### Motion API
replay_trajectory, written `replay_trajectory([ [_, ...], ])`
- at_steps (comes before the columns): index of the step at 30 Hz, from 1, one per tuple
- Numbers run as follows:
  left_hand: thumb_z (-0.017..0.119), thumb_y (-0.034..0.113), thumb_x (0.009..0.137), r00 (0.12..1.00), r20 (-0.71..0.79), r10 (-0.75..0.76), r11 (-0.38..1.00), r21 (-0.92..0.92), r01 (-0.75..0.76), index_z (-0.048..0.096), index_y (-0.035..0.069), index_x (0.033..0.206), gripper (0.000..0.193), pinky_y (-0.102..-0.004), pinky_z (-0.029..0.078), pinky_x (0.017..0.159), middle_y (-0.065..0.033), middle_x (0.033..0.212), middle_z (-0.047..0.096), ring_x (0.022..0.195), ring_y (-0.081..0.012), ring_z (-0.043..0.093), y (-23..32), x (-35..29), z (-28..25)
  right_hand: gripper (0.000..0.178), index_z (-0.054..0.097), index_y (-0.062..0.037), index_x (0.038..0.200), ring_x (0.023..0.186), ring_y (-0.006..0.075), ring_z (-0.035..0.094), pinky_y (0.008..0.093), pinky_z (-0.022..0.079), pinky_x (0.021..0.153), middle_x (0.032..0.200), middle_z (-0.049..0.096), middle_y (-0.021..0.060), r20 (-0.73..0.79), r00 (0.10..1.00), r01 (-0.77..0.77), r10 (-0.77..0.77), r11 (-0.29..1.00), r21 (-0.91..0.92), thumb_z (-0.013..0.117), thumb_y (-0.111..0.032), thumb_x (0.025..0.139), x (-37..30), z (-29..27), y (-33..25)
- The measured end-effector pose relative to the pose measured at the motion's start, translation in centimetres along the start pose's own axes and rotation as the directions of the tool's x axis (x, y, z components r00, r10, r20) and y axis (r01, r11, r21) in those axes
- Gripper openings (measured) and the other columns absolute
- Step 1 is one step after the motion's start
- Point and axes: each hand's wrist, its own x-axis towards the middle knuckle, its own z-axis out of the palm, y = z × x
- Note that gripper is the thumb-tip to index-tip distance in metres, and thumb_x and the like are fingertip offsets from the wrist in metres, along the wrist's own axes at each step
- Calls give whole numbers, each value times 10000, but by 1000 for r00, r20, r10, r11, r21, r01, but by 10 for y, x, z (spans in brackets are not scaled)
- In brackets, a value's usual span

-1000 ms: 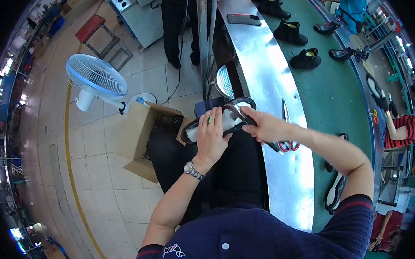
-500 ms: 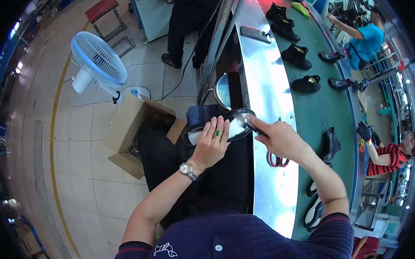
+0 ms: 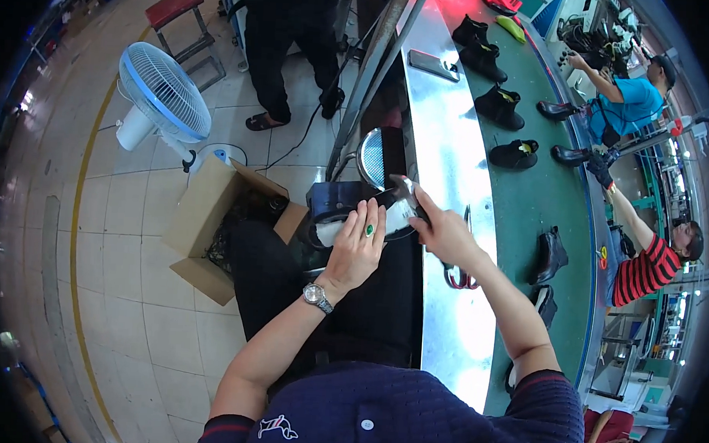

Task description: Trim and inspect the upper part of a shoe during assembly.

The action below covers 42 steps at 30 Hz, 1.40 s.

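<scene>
A dark boot or shoe (image 3: pixel 328 234) with a white inner surface lies over my lap, against the bench edge. My left hand (image 3: pixel 354 252) rests flat on it, fingers straight and side by side, with a green-stoned ring and a wristwatch. In my right hand (image 3: pixel 451 236) is a hammer (image 3: pixel 405 190), its metal head just above the shoe's far end. Whether the head touches the shoe I cannot tell. Scissors (image 3: pixel 460 280) with red handles lie on the metal bench beside my right hand.
The shiny metal bench (image 3: pixel 458 159) carries a phone (image 3: pixel 433 65). Beyond it, a green conveyor (image 3: pixel 524 198) bears several dark shoes. To the left stand a cardboard box (image 3: pixel 196 233) and a fan (image 3: pixel 165 91). A person in dark trousers (image 3: pixel 290 66) stands ahead; others work across the conveyor.
The hammer head has swung up and left, and my right hand has moved slightly left. My left hand keeps its place on the shoe. The shoes on the conveyor have shifted slightly in view.
</scene>
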Motion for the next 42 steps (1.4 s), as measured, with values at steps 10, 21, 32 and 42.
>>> replay_trajectory([
  [10, 737, 150, 740, 1000, -17, -13, 1000, 1, 13, 474, -99, 1317, 682, -435, 381, 1065, -256, 1331, 508, 1252, -383, 485, -1, -1, -2, 618, 292, -133, 1475, 688, 440, 643, 535, 489, 671, 712, 649, 239, 107, 993, 48, -59, 994, 102, 569, -180, 924, 2, -27, -17],
  [21, 546, 83, 844, 998, -58, 15, 1000, 27, -13, 537, -140, 1213, 431, -438, 395, 1065, -237, 1187, 546, 1203, -405, 521, 0, 1, -4, 621, 269, -140, 1481, 651, 434, 639, 517, 500, 624, 681, 642, 231, -41, 999, 29, -27, 999, 40, 553, -187, 930, -9, -4, -35],
  [32, 562, 42, 827, 996, -88, -7, 999, -51, 2, 560, -126, 1170, 382, -452, 400, 1063, -254, 1181, 544, 1196, -420, 523, 2, 0, -3, 616, 277, -146, 1485, 617, 421, 638, 508, 500, 601, 661, 640, 221, -86, 996, -32, 30, 999, -16, 544, -165, 930, -16, 7, -35],
  [42, 685, 45, 725, 951, 135, -277, 876, -371, 308, 504, -113, 1209, 540, -398, 440, 972, -212, 1187, 519, 1101, -329, 523, -2, 20, -34, 659, 226, -177, 1511, 594, 381, 649, 505, 506, 593, 640, 640, 186, 4, 1000, -15, 15, 987, -160, 537, -164, 930, -18, 20, -39],
])
